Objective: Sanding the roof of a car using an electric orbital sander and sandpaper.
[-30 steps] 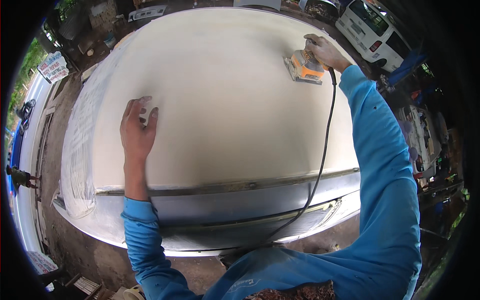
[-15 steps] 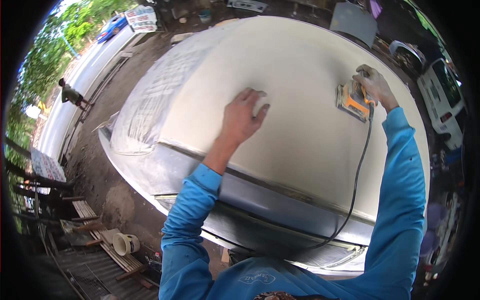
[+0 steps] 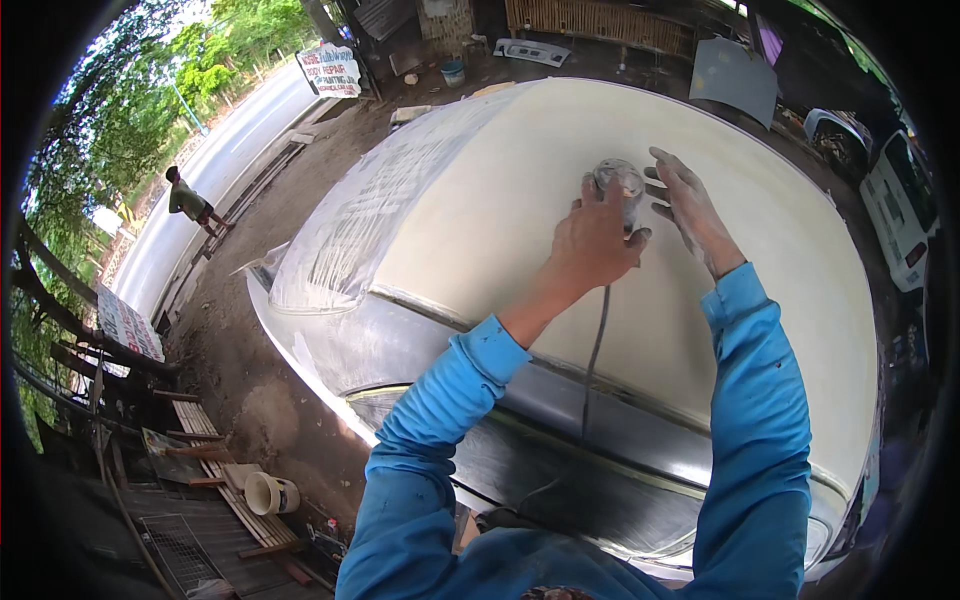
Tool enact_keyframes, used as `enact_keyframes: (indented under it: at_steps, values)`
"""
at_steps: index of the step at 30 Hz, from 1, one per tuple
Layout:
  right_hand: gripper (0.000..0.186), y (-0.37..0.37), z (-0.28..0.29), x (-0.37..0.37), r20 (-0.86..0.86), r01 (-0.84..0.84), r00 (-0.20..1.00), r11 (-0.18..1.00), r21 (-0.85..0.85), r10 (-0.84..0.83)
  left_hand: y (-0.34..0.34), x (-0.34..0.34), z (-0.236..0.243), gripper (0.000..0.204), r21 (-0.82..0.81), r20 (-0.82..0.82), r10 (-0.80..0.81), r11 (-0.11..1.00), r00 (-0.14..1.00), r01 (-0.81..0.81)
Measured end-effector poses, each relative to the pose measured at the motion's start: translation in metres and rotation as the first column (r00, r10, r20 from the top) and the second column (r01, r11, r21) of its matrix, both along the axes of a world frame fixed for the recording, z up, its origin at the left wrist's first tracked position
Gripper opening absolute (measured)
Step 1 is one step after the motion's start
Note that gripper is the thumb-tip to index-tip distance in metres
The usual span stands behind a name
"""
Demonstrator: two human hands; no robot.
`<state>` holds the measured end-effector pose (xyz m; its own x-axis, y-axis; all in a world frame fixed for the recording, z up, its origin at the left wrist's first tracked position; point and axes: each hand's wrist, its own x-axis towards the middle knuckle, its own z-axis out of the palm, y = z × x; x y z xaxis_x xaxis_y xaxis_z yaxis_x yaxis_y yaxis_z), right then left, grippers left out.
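Note:
The power sander (image 3: pixel 622 178) rests on the cream-coated roof (image 3: pixel 480 210) of a vehicle. Only its rounded, dusty grey top shows clearly, and its orange body is mostly hidden. My left hand (image 3: pixel 598 240) wraps over the sander from the near left, fingers on its top and thumb to the right. Just right of the tool, my right hand (image 3: pixel 688 205) is held up with fingers apart and nothing in them; it looks dusty. A dark cord (image 3: pixel 597 345) trails from under my left hand, down over the near side of the vehicle.
Whitish masking film (image 3: pixel 345 235) covers the vehicle's left end. A person (image 3: pixel 192 203) stands by the road at left. Below are a white bucket (image 3: pixel 271 493) and wooden slats (image 3: pixel 236 500). A loose panel (image 3: pixel 734 82) and a white vehicle (image 3: pixel 897 210) are at the far right.
The sander has moved left across the roof to the middle. My right hand has let go of it, and my left hand has moved right onto it. The view has shifted.

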<state>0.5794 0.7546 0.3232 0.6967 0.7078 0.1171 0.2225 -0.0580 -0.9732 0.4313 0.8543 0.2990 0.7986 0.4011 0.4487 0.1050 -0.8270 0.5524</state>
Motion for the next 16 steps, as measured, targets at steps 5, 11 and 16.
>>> enact_keyframes:
  at_steps: [5, 11, 16]
  values:
    - [0.047, -0.127, -0.018, 0.031, 0.328, 0.145, 0.935, 0.989, -0.010, -0.133, 0.049, -0.001, 0.013, 0.085, 0.107, -0.227, 0.088, 0.992, 0.970, -0.065]
    - [0.034, -0.257, -0.060, 0.057, 0.514, 0.504, 0.723, 0.861, 0.065, -0.462, 0.099, 0.000, 0.033, 0.084, 0.237, -0.395, 0.204, 0.965, 0.896, -0.115]
    - [0.032, -0.288, -0.060, 0.061, 0.629, 0.582, 0.586, 0.806, 0.112, -0.511, 0.115, 0.045, 0.040, 0.085, 0.304, -0.490, 0.420, 0.904, 0.764, -0.302]
